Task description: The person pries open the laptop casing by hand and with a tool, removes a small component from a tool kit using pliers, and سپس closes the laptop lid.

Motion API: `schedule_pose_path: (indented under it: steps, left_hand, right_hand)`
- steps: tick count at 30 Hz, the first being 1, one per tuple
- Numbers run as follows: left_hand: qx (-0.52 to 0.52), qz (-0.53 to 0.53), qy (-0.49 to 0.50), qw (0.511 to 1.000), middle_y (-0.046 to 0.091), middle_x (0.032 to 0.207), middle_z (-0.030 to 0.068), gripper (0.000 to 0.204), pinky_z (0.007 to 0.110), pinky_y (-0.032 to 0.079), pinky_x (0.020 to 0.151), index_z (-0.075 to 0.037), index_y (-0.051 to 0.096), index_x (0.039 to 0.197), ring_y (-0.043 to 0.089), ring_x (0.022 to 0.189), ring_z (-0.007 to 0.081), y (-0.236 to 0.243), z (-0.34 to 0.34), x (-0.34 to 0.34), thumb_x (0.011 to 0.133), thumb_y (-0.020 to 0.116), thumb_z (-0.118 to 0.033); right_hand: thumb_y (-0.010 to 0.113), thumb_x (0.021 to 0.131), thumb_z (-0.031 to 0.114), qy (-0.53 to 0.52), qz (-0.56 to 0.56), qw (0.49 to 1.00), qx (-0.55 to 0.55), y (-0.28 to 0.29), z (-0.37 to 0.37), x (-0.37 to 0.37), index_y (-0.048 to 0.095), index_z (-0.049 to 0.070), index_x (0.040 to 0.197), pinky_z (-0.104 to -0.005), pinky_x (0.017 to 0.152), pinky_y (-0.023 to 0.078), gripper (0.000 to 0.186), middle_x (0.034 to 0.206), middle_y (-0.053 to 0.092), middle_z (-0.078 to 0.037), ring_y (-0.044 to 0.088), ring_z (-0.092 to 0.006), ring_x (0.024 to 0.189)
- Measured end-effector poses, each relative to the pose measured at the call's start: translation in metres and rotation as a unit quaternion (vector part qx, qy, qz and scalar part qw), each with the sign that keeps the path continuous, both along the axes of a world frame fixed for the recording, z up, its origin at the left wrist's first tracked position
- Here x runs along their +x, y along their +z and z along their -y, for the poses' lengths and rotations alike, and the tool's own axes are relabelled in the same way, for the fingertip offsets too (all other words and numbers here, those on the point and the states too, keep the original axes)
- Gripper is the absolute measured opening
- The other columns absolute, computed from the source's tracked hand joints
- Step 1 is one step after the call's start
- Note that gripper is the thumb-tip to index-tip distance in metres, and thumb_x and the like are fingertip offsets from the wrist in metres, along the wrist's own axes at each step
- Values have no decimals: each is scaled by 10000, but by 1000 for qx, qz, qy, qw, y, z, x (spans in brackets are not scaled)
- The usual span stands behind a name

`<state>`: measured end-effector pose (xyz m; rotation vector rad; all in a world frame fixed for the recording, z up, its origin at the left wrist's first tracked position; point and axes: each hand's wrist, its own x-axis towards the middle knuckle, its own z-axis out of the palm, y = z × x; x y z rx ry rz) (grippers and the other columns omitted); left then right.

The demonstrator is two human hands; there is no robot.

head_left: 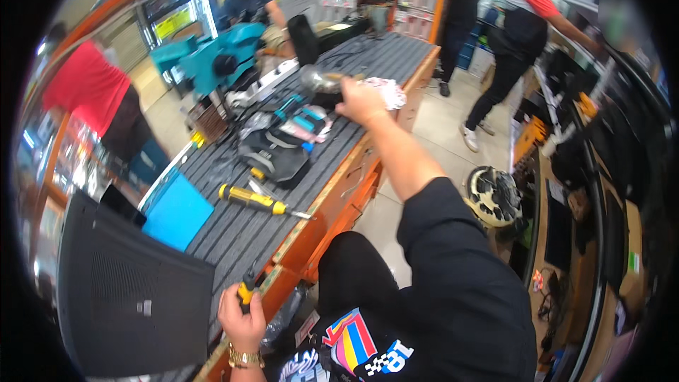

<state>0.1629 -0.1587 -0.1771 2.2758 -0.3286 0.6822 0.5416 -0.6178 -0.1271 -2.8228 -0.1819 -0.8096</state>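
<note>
Ribbed grey matting over an orange-edged workbench (322, 201), running away from the lower left. Left hand (242, 320), gold bracelet at the wrist, clenched around a small yellow-and-black tool handle (245, 288) at the bench's near edge, just beside a large black panel (120, 290) with a fine perforated texture. Right hand (362, 101), arm stretched far across the bench, closed on a crumpled white-and-red cloth (387, 90); touching or just beside a shiny, rounded, blurred metal object (317, 79), possibly gripped too, hard to tell through the motion blur. Between the two hands, flat on the matting: a long yellow-and-black screwdriver (253, 200) with a slim steel shaft, a smooth blue rectangular sheet (177, 212), and a soft black pouch (277, 152) lying open with small teal-handled tools (304, 122) on top. Farther back, a bulky teal machine (219, 56) with rounded housing. On the pale tiled floor right of the bench, a round black-and-white disc-shaped thing (494, 194). Around the far end, other people standing, one in a red top (85, 88), one in a red-and-black shirt (527, 14).
</note>
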Motion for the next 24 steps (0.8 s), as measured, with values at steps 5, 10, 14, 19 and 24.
schedule_pose_path:
  steps: [5,10,14,19,24]
  left_hand:
    - [2,15,-30,999,712,944,213,309,486,560,759,24,697,1145,685,846,435,5,6,9,922,854,-121]
    - [2,5,-14,1000,732,940,194,308,466,572,784,9,702,1133,713,834,405,11,0,0,916,872,-128]
    - [-4,10,-5,1000,732,940,203,314,460,574,775,17,699,1142,713,832,406,9,-2,-1,924,868,-133]
    - [-53,49,-20,997,728,933,187,332,414,580,717,27,689,1176,720,786,347,1,-8,-10,939,849,-143]
    - [-182,-31,4,983,761,1058,184,351,384,601,819,35,661,1233,761,909,316,0,-11,-37,974,811,-149]
  right_hand:
    - [914,782,295,-14,161,981,108,31,14,-59,690,44,1395,-516,997,608,700,1233,783,-261,765,-463,1123]
    - [880,858,99,165,124,942,267,67,-35,-144,706,-1,1409,-350,920,637,586,1156,807,-127,792,-188,1053]
    - [874,808,34,265,71,927,255,63,-60,-215,676,-59,1447,-360,995,638,675,1257,790,-118,774,-187,1147]
    - [859,720,40,352,18,912,212,43,-125,-279,695,-23,1464,-401,1101,608,765,1391,778,-203,776,-302,1275]
    - [900,656,38,401,68,903,140,4,-172,-300,737,23,1392,-448,1114,614,754,1423,760,-184,724,-389,1354]
